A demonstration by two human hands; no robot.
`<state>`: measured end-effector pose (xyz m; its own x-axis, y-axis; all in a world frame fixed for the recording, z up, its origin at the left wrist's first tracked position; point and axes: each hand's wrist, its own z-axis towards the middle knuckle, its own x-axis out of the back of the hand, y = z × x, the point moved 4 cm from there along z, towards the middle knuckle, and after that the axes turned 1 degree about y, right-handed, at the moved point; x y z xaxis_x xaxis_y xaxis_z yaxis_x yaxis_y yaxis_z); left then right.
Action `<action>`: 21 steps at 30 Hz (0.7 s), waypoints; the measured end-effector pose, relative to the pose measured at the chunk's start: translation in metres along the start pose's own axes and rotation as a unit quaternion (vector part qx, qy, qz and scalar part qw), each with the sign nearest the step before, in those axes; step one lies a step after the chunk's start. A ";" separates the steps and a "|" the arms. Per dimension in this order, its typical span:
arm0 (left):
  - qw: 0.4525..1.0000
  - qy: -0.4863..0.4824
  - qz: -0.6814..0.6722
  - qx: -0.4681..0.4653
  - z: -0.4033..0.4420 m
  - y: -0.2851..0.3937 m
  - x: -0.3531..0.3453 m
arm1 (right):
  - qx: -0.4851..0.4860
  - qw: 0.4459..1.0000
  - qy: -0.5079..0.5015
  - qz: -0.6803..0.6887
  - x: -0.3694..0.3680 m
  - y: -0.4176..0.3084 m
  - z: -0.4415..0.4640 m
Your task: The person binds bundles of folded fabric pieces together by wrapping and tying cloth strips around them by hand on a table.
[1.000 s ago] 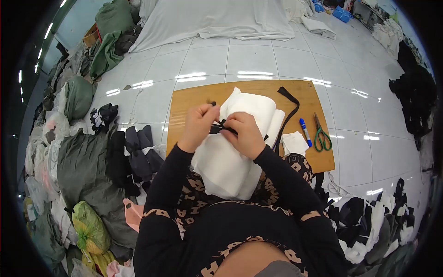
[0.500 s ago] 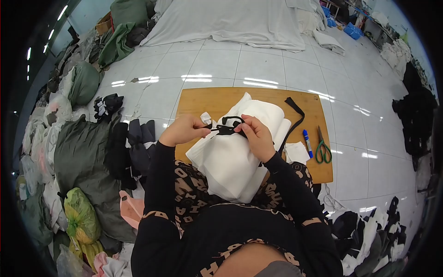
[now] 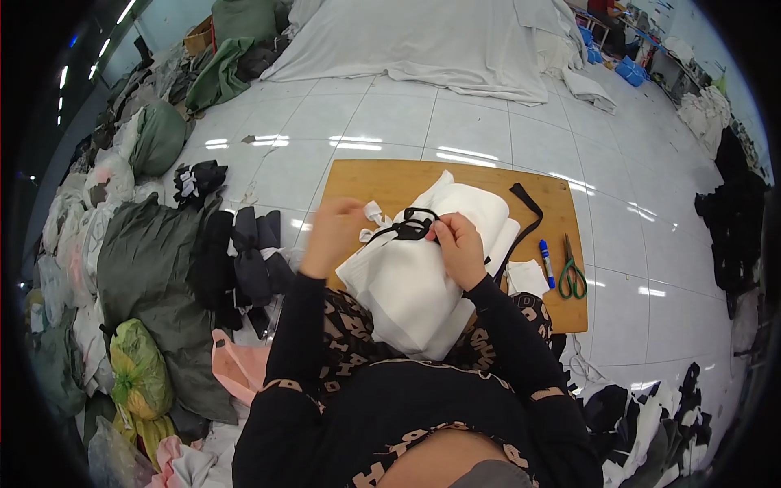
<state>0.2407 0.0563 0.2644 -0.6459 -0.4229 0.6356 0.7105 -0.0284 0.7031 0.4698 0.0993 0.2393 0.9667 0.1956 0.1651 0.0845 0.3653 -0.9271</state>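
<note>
A folded white cloth bundle (image 3: 407,289) rests across my lap and the low wooden board. Around its gathered upper part lies a looped black fabric strip (image 3: 407,230). My right hand (image 3: 458,244) is closed in a pinch on the strip at its right side. To the left, my left hand (image 3: 332,232) is apart from the strip and smeared by motion, so its fingers do not show clearly. Close to those fingers is a small white scrap (image 3: 373,211) with a curled tail.
On the wooden board (image 3: 358,180) lie a black strap (image 3: 529,207), a blue marker (image 3: 547,264), green-handled scissors (image 3: 572,276) and a white cloth piece (image 3: 527,278). Dark fabric rolls (image 3: 213,264) and bags are heaped at left. Fabric scraps (image 3: 651,419) lie at lower right.
My left hand has moved left, letting go of the black strip. The strip now lies in loops on the bundle, while my right hand still pinches it. The view has shifted slightly.
</note>
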 end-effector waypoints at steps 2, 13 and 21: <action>0.992 -0.103 -0.008 -0.070 -0.007 0.011 -0.061 | -0.001 1.000 0.004 0.001 -0.001 0.000 -0.002; 0.675 -0.122 -0.697 0.210 0.005 0.033 -0.057 | 0.163 0.986 0.002 -0.039 -0.024 0.025 -0.014; 0.611 -0.084 -0.687 0.384 0.078 -0.031 -0.114 | 0.073 0.995 0.063 -0.039 -0.027 -0.014 -0.016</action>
<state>0.2710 0.1756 0.1949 -0.5509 -0.3768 -0.7447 -0.8337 0.2090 0.5111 0.4466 0.0744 0.2420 0.9819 0.0498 0.1828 0.1331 0.5054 -0.8526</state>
